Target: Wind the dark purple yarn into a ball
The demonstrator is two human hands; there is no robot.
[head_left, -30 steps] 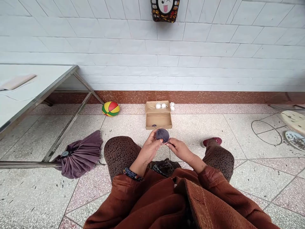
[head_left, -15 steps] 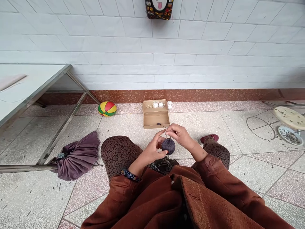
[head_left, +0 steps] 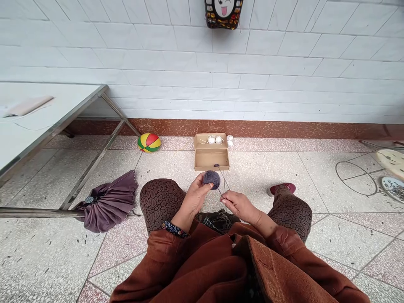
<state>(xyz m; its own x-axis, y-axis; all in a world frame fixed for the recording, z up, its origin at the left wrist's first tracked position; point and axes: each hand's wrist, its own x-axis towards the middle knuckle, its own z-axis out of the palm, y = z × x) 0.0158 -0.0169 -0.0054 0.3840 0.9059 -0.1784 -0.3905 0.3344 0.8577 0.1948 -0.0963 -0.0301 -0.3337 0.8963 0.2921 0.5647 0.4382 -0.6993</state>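
My left hand (head_left: 196, 194) is closed round a dark purple-grey ball of yarn (head_left: 211, 179), held above the floor between my knees. Lower and to the right, my right hand (head_left: 240, 205) pinches the yarn strand (head_left: 220, 192) that runs from the ball. In front of my hands an opened cardboard box (head_left: 202, 160) stands on the floor. A small dark piece of yarn (head_left: 216, 165) lies inside it, and a strand leads from there toward my right hand. White yarn balls (head_left: 215, 139) rest on the box's raised lid.
More white balls (head_left: 230, 140) sit right of the box. A colourful ball (head_left: 149, 142) lies by the metal-framed table (head_left: 94, 168) at left, near a folded purple umbrella (head_left: 109, 200). At right are a stool (head_left: 391, 162) and a dish (head_left: 393, 187). A basket (head_left: 224, 14) hangs on the wall.
My left hand has lifted the yarn ball up and slightly left. My right hand has come down from above the ball to its lower right, drawing the strand. The view has shifted a little.
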